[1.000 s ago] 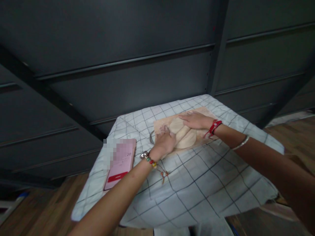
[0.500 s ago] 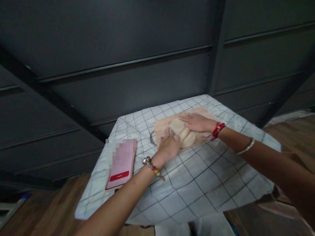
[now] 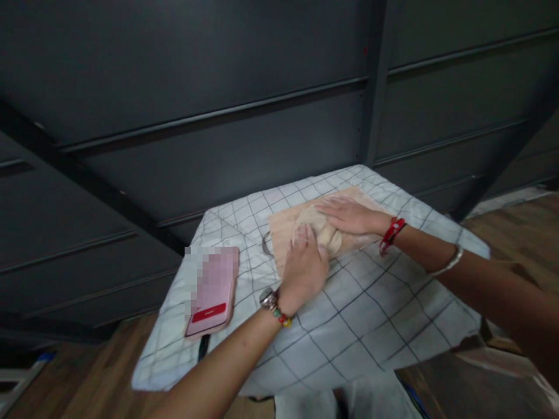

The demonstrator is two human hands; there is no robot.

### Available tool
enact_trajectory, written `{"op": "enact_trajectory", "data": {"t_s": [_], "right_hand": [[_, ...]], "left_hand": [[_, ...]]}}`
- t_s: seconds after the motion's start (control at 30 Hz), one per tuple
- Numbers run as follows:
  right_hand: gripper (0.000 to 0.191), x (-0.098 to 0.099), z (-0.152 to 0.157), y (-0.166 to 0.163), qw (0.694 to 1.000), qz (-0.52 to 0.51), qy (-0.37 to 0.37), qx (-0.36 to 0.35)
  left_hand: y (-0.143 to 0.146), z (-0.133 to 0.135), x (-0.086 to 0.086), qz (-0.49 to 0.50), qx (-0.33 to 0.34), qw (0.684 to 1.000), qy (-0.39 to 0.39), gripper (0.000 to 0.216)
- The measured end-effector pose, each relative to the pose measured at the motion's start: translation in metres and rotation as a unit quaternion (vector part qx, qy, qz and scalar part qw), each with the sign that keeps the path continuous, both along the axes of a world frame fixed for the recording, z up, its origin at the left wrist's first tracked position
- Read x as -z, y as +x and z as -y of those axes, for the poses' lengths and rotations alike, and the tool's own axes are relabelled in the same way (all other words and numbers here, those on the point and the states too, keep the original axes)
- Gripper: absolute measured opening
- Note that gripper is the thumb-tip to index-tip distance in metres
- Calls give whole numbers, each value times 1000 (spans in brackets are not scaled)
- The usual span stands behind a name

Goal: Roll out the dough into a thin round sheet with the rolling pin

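A pale lump of dough [image 3: 325, 233] lies on a wooden board [image 3: 283, 230] on a small table under a white checked cloth [image 3: 349, 326]. My left hand [image 3: 304, 265] lies over the near end of the dough, fingers together and curved down onto it, palm pressing. My right hand [image 3: 347, 214] rests flat across the far side of the dough with the fingers stretched out to the left. Most of the dough is hidden beneath both hands.
A pink phone [image 3: 212, 291] lies on the cloth at the left, near the table's edge. A metal ring [image 3: 265, 244] shows at the board's left edge. Dark metal panels [image 3: 244, 116] rise right behind the table. Wooden floor surrounds it.
My left hand has slid forward and right over the dough, covering more of it. The right hand has stayed on the far side. The dough looks more bunched between the hands.
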State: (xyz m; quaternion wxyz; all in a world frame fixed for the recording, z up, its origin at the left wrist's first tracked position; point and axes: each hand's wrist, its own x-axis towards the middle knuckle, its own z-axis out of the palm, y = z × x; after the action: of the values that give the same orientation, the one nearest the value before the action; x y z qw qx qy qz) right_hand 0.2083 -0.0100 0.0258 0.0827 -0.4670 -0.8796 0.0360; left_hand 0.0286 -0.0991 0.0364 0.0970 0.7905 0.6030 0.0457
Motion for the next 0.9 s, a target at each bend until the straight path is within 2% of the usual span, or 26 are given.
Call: {"op": "enact_trajectory", "data": {"t_s": [0.03,0.13,0.2,0.3,0.47,0.67,0.9], "right_hand": [[58,-1,2,2,1000,2,2,4],[60,-4,2,-6,1000,11,1,18],[61,-7,-2,-15,1000,12,-10,17],[61,-8,-4,-19,1000,15,-17,11],[57,-2,8,0,1000,13,18,-5],[58,2,0,-11,1000,8,16,25],[58,8,17,6,998,-19,64,15]], "left_hand": [[-2,-1,0,0,9,1000,11,61],[-13,-17,3,-18,-61,997,-37,59],[-18,-27,4,-24,-72,996,-46,60],[-10,-23,3,-9,-56,997,-55,61],[2,-5,1,-2,4,1000,-31,61],[-14,-29,0,-40,-48,997,-54,61],[-5,-14,-1,-30,4,1000,0,57]]}}
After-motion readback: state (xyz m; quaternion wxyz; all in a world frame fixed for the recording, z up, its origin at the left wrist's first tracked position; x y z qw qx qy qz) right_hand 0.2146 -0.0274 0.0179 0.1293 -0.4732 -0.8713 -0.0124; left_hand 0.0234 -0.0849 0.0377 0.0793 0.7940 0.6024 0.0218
